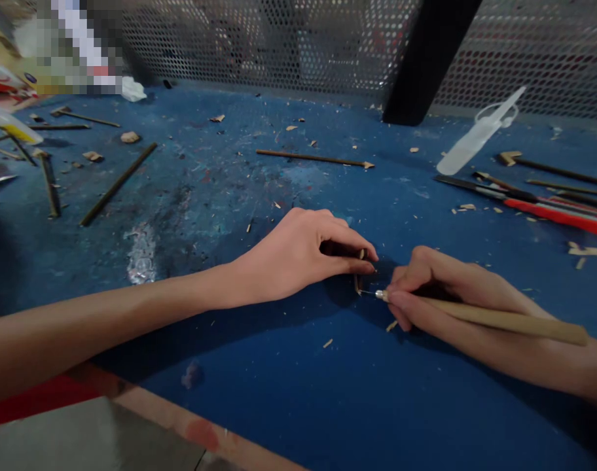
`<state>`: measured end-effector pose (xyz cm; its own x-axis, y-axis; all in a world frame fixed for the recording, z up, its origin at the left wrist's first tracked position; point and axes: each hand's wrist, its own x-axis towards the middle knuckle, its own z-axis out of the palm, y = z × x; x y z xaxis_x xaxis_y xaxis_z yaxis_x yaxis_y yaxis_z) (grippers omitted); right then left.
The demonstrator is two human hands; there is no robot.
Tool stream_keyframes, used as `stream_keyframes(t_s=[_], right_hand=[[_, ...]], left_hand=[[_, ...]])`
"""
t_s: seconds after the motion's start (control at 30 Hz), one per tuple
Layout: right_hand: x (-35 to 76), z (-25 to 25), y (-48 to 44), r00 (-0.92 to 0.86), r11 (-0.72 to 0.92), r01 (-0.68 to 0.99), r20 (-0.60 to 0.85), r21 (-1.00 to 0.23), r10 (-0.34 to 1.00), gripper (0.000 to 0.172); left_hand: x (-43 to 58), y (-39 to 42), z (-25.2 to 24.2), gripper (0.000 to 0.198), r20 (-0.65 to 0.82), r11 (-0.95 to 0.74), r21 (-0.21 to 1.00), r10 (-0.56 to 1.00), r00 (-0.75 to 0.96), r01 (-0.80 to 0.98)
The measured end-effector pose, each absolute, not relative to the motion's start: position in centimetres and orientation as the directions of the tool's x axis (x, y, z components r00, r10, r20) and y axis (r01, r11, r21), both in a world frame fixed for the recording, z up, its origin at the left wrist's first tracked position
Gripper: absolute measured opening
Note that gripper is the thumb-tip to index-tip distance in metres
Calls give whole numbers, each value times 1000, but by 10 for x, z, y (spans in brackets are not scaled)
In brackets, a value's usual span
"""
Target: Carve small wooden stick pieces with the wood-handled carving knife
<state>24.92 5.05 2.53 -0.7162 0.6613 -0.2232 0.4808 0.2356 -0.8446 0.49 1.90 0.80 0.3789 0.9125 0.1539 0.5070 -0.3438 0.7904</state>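
Observation:
My left hand (303,252) rests low over the blue tabletop and pinches a small, thin brown stick (357,284) between thumb and fingers. The stick's lower end points toward me; most of it is covered by the fingertips. In my right hand (426,291) is a carving tool with a pale wooden handle (514,319), held like a pen. Its fine metal tip (370,292) meets or nearly meets the stick's lower end. A pale shaving (391,326) lies just below my right fingertips.
A longer stick (313,157) lies beyond my hands, and another stick (119,183) is at left. At right are a red-handled cutter (563,217), several sticks and a translucent plastic applicator (475,140). Perforated metal mesh (279,46) and a black post (429,65) border the back.

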Motion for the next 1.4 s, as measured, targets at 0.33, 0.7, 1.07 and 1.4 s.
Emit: stream_keyframes(t_s=[0.33,0.7,1.07,1.4], right_hand=[[253,16,53,-725,273,495,-219,-825,653,24],[255,17,56,-759,303,476,-212,-825,616,19],[254,13,53,-742,288,493,-224,-821,632,14],[255,10,54,-723,244,549,-308,-799,618,15]], left_hand=[[3,20,9,12,141,-357,779,901,411,515],[2,21,9,13,155,-394,759,883,444,519],[3,22,9,12,140,-345,801,903,407,489],[4,19,9,11,134,-327,801,914,382,502]])
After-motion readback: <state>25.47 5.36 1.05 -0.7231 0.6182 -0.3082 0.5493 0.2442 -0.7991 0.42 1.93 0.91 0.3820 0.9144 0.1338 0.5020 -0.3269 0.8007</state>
